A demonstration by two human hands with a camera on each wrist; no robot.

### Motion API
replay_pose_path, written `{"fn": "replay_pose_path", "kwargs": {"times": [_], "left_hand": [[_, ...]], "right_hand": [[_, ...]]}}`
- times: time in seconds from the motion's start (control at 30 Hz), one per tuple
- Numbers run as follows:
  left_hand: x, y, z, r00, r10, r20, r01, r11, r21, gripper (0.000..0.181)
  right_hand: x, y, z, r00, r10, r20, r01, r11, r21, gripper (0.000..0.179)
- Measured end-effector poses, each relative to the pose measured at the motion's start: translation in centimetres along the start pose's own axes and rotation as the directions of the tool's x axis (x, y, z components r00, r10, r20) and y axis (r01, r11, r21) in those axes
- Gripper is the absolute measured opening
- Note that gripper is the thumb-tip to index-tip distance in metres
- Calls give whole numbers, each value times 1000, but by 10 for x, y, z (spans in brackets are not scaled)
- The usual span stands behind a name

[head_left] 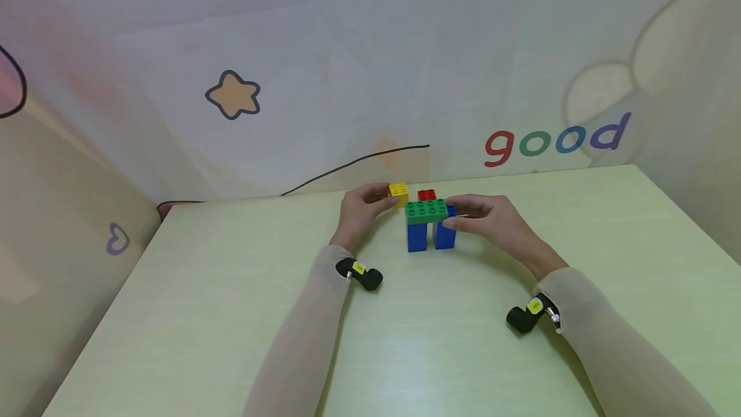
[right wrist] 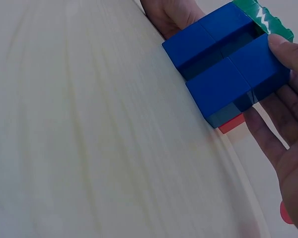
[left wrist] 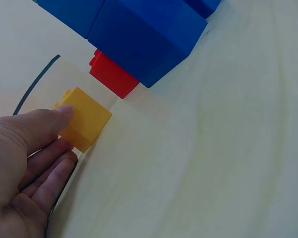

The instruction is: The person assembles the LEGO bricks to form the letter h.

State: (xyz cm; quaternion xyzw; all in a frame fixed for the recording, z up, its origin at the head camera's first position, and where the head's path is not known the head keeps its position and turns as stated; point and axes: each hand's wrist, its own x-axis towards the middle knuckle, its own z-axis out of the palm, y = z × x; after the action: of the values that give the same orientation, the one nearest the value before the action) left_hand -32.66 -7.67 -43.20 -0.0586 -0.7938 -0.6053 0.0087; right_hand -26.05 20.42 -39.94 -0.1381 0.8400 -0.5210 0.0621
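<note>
A long green brick (head_left: 426, 212) lies across two blue columns, the left column (head_left: 417, 239) and the right column (head_left: 444, 238), each made of stacked blue bricks. With thumb and fingers, my right hand (head_left: 492, 215) grips the right column near its top; in the right wrist view the thumb lies on the upper blue brick (right wrist: 260, 58). At the structure's left, my left hand (head_left: 360, 209) holds a yellow brick (left wrist: 87, 119), its thumb on the near side. Behind the structure sits a red brick (left wrist: 114, 75), partly hidden by the blue columns in the left wrist view.
The pale green table (head_left: 231, 314) meets a light printed backdrop (head_left: 359, 82) close behind the bricks. Small black cameras are strapped to both wrists, one on the left sleeve (head_left: 324, 275) and one on the right sleeve (head_left: 579, 304).
</note>
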Motion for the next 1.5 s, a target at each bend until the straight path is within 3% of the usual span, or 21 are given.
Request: {"fn": "replay_pose_path", "kwargs": {"times": [0.33,0.77,1.17,1.5], "left_hand": [[-1,-1,-1,1000,1,-2,-1,1000,16,37],[0,3,-5,999,21,-29,-22,999,-35,36],[-12,11,-14,1000,-2,-26,-1,994,-112,34],[-23,25,-19,999,38,6,-37,997,-71,37]], "right_hand": [[0,-2,1,1000,10,1,-10,1000,-1,64],[0,-3,0,1000,6,-2,-6,1000,1,64],[1,-1,-2,1000,17,-2,-17,1000,8,64],[1,0,1,1000,11,-1,-11,1000,15,63]]}}
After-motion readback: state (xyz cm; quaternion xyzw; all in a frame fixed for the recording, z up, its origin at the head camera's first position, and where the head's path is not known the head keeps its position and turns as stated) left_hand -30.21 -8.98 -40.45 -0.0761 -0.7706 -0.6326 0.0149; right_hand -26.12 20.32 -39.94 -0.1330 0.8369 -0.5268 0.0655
